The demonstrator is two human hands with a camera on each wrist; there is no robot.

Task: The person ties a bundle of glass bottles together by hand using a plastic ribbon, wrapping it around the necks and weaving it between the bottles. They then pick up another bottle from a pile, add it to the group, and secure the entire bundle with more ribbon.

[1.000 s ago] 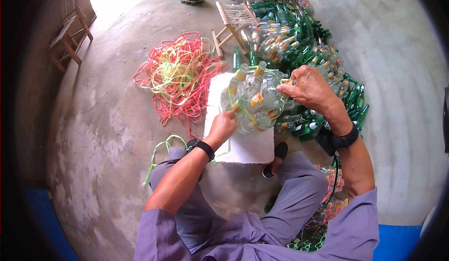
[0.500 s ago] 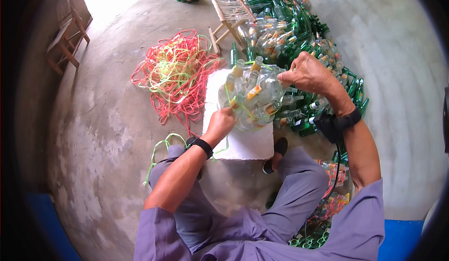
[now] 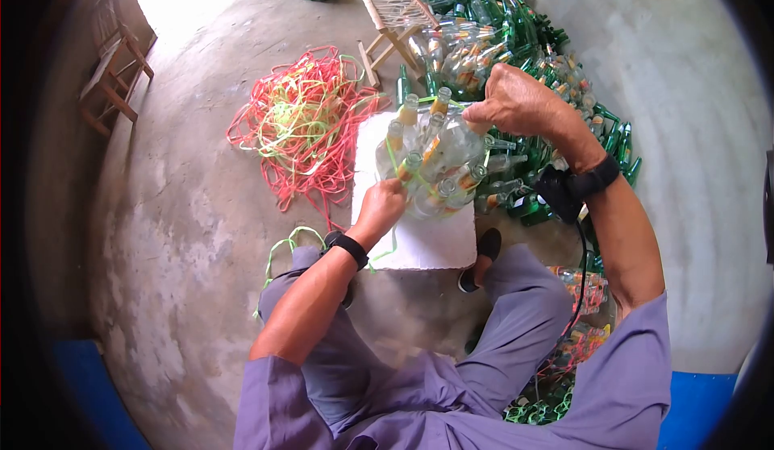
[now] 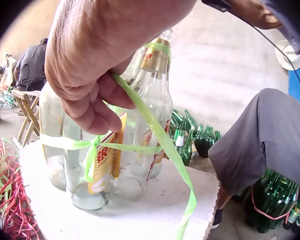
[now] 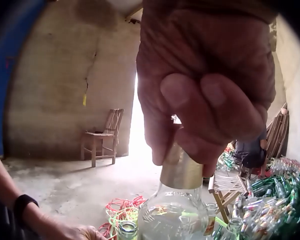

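Observation:
A bundle of clear bottles [image 3: 435, 148] with gold-foiled necks stands on a white block [image 3: 427, 244]; light green strap [image 4: 125, 147] runs round the bottles, knotted at the front. The left hand [image 3: 383, 206] is at the near left of the bundle. In the left wrist view, curled fingers of that hand [image 4: 97, 80] grip the green strap, whose tail hangs down over the block; the hand hides a bottle's neck. At the bundle's far right, the right hand [image 3: 520, 107] holds a bottle by its top; in the right wrist view its fingers [image 5: 182, 95] close round the gold neck [image 5: 181, 170].
Red and green straps [image 3: 306, 120] lie heaped on the floor at left. Green and clear bottles [image 3: 516, 39] are piled along the right wall. A wooden folding stool [image 3: 391, 31] stands beyond the block, a chair [image 3: 115, 75] at far left. Strapped bottles [image 3: 580, 337] lie beside the right leg.
The right hand has moved away from the body and slightly left, still at the bundle. The bundle has shifted slightly with it. The left hand keeps its place beside the bottles.

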